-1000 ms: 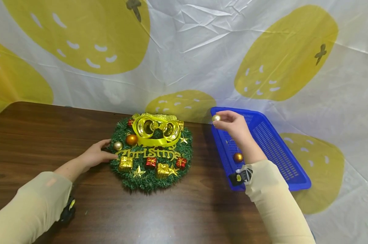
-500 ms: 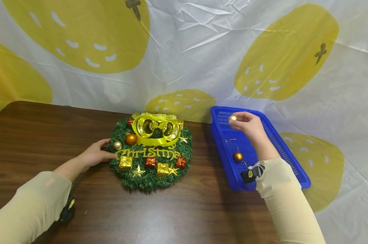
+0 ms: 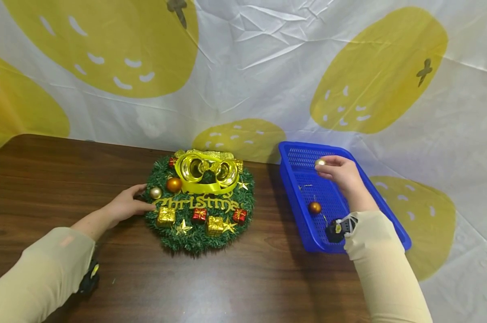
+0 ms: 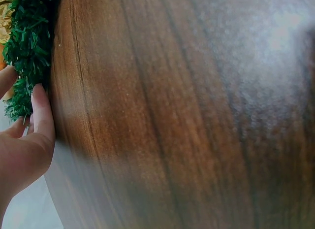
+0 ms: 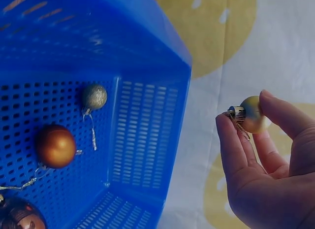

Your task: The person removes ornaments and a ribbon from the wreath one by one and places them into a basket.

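Note:
My right hand (image 3: pixel 342 176) pinches a small gold Christmas bauble (image 3: pixel 320 162) above the blue basket (image 3: pixel 295 204). In the right wrist view, the bauble (image 5: pixel 253 116) sits between thumb and fingertips, its metal cap and gold string showing. On the left, my left hand (image 3: pixel 124 206) grips the left edge of a green Christmas wreath (image 3: pixel 195 244), the thumb beside a pale gold bauble (image 3: pixel 155 193). The left wrist view has the fingers at the green tinsel (image 4: pixel 32 47), some fingertips hidden. Gold bells (image 3: pixel 196 168), yellow ribbon, gift boxes, stars and gold lettering decorate the wreath.
Inside the basket lie an orange bauble (image 5: pixel 56 146), a silver glitter bauble (image 5: pixel 94 96) and a dark shiny bauble (image 5: pixel 22 214). Wreath and basket stand apart on the brown wooden table (image 3: pixel 227 287). A white cloth with yellow fruit prints (image 3: pixel 243 67) hangs behind.
My right hand has moved right, from the basket's left rim to over its inside, still pinching the gold bauble. The left hand and wreath have stayed in place.

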Motion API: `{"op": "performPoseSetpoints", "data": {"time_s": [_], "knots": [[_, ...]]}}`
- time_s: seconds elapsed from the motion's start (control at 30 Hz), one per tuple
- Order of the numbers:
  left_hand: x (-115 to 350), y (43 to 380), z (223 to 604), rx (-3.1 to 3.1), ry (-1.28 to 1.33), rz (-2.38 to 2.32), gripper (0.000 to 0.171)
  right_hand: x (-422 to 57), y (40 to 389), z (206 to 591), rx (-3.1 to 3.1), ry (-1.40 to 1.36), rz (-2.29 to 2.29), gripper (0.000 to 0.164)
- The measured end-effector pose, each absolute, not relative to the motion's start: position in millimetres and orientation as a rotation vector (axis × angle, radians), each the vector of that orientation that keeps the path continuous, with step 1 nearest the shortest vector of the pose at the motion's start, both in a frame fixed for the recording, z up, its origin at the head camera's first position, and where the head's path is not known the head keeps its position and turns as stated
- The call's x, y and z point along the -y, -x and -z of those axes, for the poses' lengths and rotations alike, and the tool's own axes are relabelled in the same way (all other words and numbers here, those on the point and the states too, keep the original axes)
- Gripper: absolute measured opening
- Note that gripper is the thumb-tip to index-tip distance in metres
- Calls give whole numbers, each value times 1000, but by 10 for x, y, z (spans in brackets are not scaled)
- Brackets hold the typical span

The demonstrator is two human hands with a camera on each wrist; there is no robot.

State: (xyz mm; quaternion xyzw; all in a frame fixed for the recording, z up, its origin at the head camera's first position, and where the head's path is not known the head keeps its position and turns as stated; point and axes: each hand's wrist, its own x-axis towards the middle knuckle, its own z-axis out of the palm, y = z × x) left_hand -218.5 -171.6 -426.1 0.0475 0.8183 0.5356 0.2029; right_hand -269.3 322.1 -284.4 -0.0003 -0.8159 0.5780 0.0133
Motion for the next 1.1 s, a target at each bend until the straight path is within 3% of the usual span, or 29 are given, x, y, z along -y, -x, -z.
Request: {"op": "performPoseSetpoints", "data": {"time_s": [0.2, 0.33, 0.67, 1.1], "knots": [[1717, 2178, 4255, -2287, -133, -1493, 92, -3424, 2781, 2976, 2514, -33, -1885, 19], [1716, 2176, 4257, -2288, -136, -1493, 92, -3370, 2713, 2925, 2612, 109, -1812, 15], [1711, 2177, 4272, -2288, -136, -1496, 90, -3390, 2676, 2925, 2855, 316, -1761, 25], [1713, 2175, 4259, -2293, -128, -1481, 91, -3443, 2665, 2994, 2971, 330, -1684, 26]]}}
